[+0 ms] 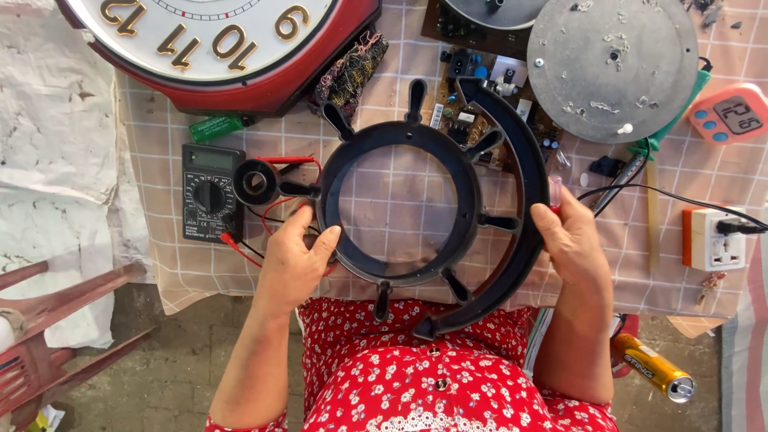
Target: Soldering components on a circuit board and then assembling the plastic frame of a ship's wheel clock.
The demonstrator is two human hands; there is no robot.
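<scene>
I hold a black plastic frame shaped like a ship's wheel, a ring with several spokes and a partial outer arc on its right side. My left hand grips the ring's lower left edge. My right hand grips the outer arc at the right. The frame hangs flat above a checked cloth and my lap in a red flowered garment.
A large red wall clock lies at the top left. A black multimeter with red leads, a green battery, a circuit board, a grey metal disc, an orange timer, a white-orange socket and a yellow can surround me.
</scene>
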